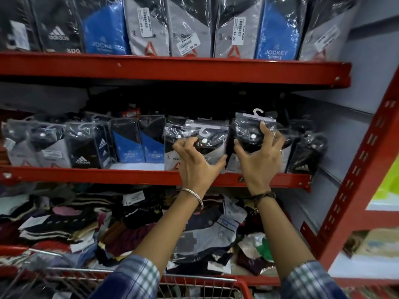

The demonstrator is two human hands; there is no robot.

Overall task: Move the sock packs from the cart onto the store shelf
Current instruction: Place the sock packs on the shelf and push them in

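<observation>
Both my hands are up at the middle red shelf (133,175). My left hand (197,161) grips a clear-wrapped black and grey sock pack (210,137) with a white hook, standing on the shelf. My right hand (260,157) holds a second black sock pack (251,128), its white hook sticking up, just to the right of the first. Further sock packs (129,143) stand in a row to the left along the same shelf. The cart's wire rim (216,280) with red trim shows at the bottom, under my forearms; its contents are hidden.
The top shelf (172,69) carries larger sock packs in black, blue and grey. Below the middle shelf lies a loose heap of socks (129,229). A red slotted upright (354,184) bounds the shelf on the right, with a grey wall behind.
</observation>
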